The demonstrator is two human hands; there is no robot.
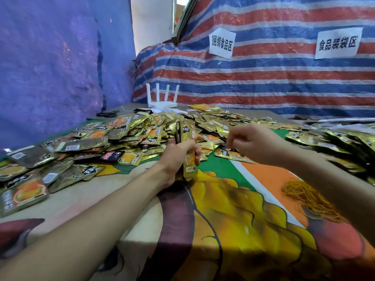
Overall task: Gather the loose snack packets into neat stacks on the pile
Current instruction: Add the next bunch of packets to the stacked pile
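While the left hand (176, 159) grips an upright stack of gold foil snack packets (187, 134), fingers wrapped round its middle, the stack stands on end at the near edge of the loose pile of gold foil packets (142, 130). Its lower end points down at the tabletop (233, 209), which is covered w/ a printed cloth in yellow, green & orange; can't tell if it touches.

Right hand (253, 142) hangs just beside the stack, fingers curled downward, tips close over a single flat gold packet (235, 155) on the green part of the print. Can't tell whether it pinches anything.

More packets lie in overlapping rows of gold packets (345, 142) at far right. A tangle of yellow-orange rubber bands (310, 197) sits on the orange area, near the right forearm.

Behind the pile: a white router w/ four antennas (162, 98) and black scissors (107, 114). Backdrop is a blue plastic tarp (50, 57) on the left, a red-blue-white striped tarp (263, 78) on the right w/ two white paper signs (222, 43) taped on.
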